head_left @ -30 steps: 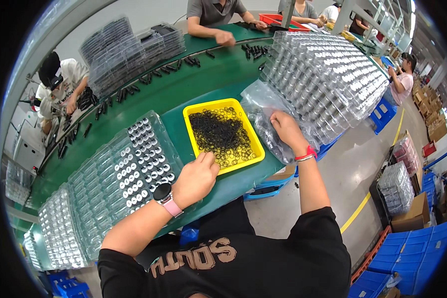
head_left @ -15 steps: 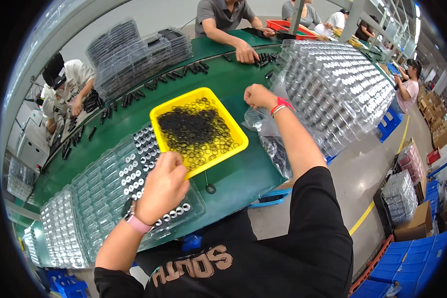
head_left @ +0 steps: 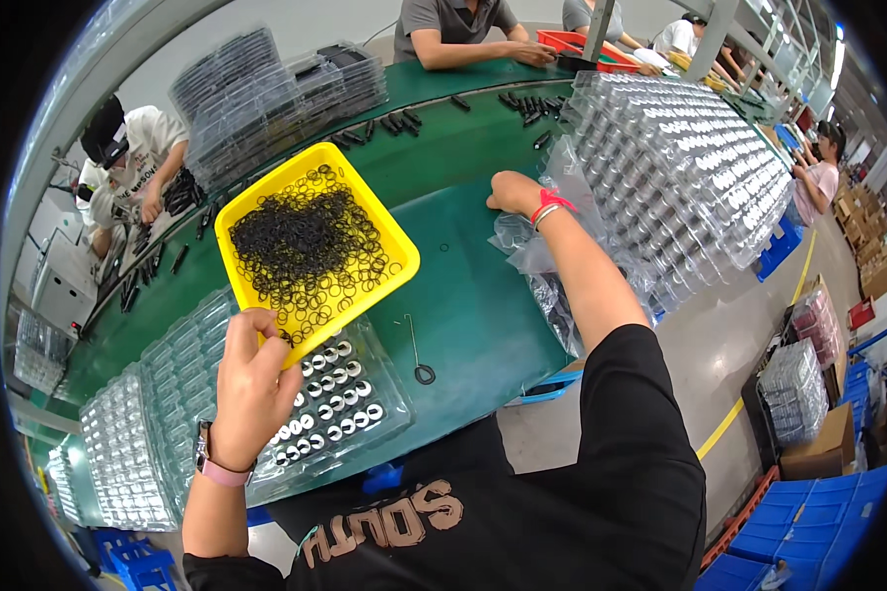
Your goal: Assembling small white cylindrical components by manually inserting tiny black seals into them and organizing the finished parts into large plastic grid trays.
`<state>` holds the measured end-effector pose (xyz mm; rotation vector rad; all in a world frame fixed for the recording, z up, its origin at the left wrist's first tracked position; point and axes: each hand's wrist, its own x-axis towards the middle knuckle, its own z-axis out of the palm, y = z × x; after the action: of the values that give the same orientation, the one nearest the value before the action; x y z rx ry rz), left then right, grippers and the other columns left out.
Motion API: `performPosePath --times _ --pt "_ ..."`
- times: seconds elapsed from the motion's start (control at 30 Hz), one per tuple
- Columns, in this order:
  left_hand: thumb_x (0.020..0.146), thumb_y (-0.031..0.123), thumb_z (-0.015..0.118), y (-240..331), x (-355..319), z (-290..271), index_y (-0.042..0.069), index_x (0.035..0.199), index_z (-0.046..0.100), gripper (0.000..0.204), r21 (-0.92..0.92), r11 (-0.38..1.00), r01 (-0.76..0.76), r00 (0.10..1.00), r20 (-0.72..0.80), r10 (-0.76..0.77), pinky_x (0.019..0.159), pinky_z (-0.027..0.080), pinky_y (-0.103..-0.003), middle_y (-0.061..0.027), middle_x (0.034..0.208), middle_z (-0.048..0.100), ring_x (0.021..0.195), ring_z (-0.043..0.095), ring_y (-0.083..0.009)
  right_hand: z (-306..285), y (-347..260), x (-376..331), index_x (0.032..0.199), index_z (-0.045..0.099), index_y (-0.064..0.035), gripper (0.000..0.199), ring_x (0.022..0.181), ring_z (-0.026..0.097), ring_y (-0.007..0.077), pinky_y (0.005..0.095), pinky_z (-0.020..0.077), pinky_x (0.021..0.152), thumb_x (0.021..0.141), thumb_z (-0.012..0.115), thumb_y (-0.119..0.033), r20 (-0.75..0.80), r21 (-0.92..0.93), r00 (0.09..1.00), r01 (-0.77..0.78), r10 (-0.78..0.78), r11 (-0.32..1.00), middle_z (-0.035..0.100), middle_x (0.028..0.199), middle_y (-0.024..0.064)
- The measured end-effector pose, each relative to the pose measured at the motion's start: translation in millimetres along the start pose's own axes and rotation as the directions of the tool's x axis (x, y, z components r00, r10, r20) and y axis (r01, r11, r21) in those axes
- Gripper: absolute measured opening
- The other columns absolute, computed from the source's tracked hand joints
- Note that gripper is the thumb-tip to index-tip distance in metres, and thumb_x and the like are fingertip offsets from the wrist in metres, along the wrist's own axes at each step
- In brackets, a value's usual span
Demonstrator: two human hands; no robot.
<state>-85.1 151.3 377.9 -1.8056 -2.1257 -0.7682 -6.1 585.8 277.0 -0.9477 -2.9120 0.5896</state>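
A yellow plastic tray (head_left: 401,258) holds a heap of thin black rings (head_left: 296,231). My left hand (head_left: 253,369) is closed on its near edge. The tray is raised and tilted over a clear blister tray (head_left: 389,419) with rows of small silver-and-white cylindrical parts (head_left: 335,404), partly hiding it. My right hand (head_left: 514,193) is closed beside a crumpled clear plastic bag (head_left: 522,234); its fingertips are hidden, so what it pinches, if anything, does not show. Between my hands a thin metal hook tool (head_left: 424,374) with a looped handle lies on the green table.
Tall stacks of filled clear trays (head_left: 680,167) stand at right. More clear trays (head_left: 276,108) are piled at back left. Black cylindrical parts (head_left: 399,123) line the far belt. Co-workers sit across and beyond. A single ring (head_left: 444,247) lies on the green surface (head_left: 463,295).
The yellow tray has moved left with my left hand, uncovering the hook tool and green surface. My right hand has shifted slightly right. The co-worker opposite has drawn a hand back from the black parts.
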Motion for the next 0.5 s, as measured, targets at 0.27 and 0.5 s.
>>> performPosePath --times 0.27,0.5 --pt "0.06 -0.007 0.057 -12.2 -20.1 -13.4 -0.001 0.068 0.046 0.015 0.042 0.997 0.058 0.998 -0.041 -0.057 0.071 0.043 -0.033 -0.0161 0.098 0.046 0.083 0.047 -0.028 12.6 -69.3 -52.6 0.063 0.056 0.0005 0.008 0.048 0.051 0.016 0.0261 0.0431 0.047 0.066 0.055 -0.007 0.134 0.422 0.953 0.193 -0.271 0.886 0.055 0.054 0.0072" --pt "0.06 -0.007 0.057 -10.6 -30.9 -17.2 -0.001 0.069 0.046 0.015 0.021 0.994 0.109 0.994 -0.025 -0.108 0.072 0.043 -0.033 -0.0161 0.098 0.045 0.084 0.047 -0.0287 20.2 -79.5 -41.7 0.063 0.056 0.0008 0.006 0.048 0.051 0.0153 0.0257 0.0433 0.047 0.065 0.055 -0.005 0.201 0.196 0.933 0.262 -0.3 0.945 0.056 0.055 0.0079"
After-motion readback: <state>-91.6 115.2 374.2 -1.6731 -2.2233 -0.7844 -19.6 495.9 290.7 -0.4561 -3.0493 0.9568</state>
